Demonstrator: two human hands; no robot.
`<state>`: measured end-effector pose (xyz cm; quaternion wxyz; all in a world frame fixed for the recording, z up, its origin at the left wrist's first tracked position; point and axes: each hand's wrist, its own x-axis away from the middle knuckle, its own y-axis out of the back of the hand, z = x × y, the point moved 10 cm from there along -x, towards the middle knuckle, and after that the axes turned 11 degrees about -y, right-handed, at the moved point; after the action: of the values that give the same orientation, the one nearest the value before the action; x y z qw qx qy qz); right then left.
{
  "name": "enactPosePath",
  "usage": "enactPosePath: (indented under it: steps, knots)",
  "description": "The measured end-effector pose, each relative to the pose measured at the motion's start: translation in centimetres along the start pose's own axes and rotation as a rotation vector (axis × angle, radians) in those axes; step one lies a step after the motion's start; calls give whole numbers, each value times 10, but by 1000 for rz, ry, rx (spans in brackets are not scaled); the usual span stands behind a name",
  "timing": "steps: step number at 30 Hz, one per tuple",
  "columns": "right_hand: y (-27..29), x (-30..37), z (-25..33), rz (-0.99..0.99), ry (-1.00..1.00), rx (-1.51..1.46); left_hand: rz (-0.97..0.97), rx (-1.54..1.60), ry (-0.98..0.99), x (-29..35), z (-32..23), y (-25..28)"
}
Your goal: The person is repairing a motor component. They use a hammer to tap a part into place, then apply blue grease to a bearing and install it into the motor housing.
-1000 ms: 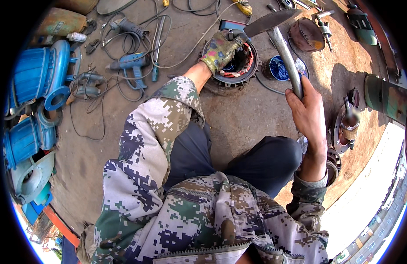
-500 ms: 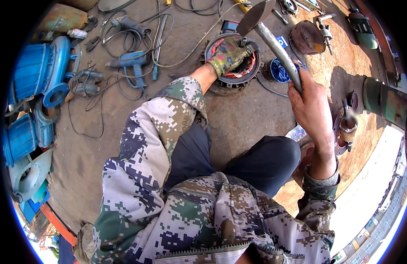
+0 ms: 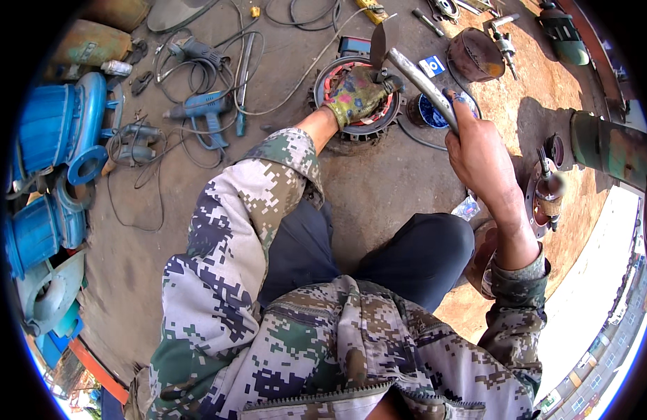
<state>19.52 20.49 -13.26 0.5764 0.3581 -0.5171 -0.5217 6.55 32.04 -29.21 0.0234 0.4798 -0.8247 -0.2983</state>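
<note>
My right hand [image 3: 483, 155] is closed around the pale metal handle of a hammer [image 3: 427, 87], whose dark flat head is raised over the round motor stator [image 3: 316, 98]. My left hand [image 3: 358, 96], in a stained yellow-green glove, rests over the stator with its fingers wrapped round a short metal chisel [image 3: 382, 74]; only the chisel's top end shows. Red windings line the inside of the stator's ring, partly hidden by the glove. The hammer head appears close to the chisel's top; whether they touch I cannot tell.
Right of the stator stands a can with blue contents [image 3: 428, 115], partly behind the handle. A rusty pot [image 3: 475, 54] lies beyond it. Leftward are a blue heat gun [image 3: 206, 115], tangled cables and an angle grinder [image 3: 194, 50]. Blue pumps [image 3: 50, 115] line the left edge.
The hammer head has come down and left, nearer the chisel, with my right hand shifting slightly the same way. My left hand keeps its place over the stator. The whole view has shifted slightly.
</note>
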Motion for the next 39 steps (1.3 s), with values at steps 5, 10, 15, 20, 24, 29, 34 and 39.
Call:
enactPosePath:
  steps: [5,10,15,20,24,29,34,39]
  knots:
    - [4,18,-11,-157,44,-260,-49,211,45,-1,15,10]
    - [-11,22,-30,-102,-114,-451,-145,370,169,4,27,27]
    - [-26,17,-31,-15,-176,-488,-132,125,73,11,23,39]
    - [-29,20,-25,19,-146,-546,-13,69,285,15,21,35]
    - [5,28,-6,-135,-33,-536,-82,133,235,18,19,36]
    - [-6,10,9,-90,55,-198,-152,18,159,12,28,37]
    - [-8,7,6,-9,59,-342,-135,-17,91,8,25,32]
    - [-17,16,-19,-20,-59,-497,-266,230,71,9,15,38]
